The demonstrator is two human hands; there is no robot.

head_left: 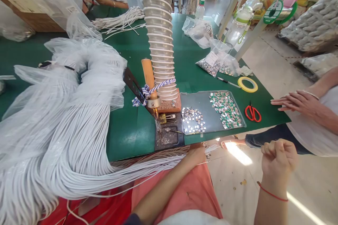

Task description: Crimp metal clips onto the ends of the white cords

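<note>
My left hand (195, 155) is closed around a bundle of thin white cables (148, 168) at the table's front edge, above a pink cloth on my lap. Small metallic bits show at the cable ends just beyond it. My right hand (278, 158), with a red string on its wrist, is raised off to the right in a fist. Nothing shows in it. Close by on the table stands a soldering iron (151, 77) with an orange handle, tied to a bracket above a dark tray (169, 142) with solder scraps. A clear tray (207, 100) holds silver connectors and small green boards.
A ribbed hose (160, 24) rises behind the iron. Wrapped cable bundles (79, 112) fill the left side. Red scissors (252, 113), yellow tape (247, 84), a pen (229, 82) and bagged parts (208, 64) lie at right. Another person's hands (303, 102) rest near the right corner.
</note>
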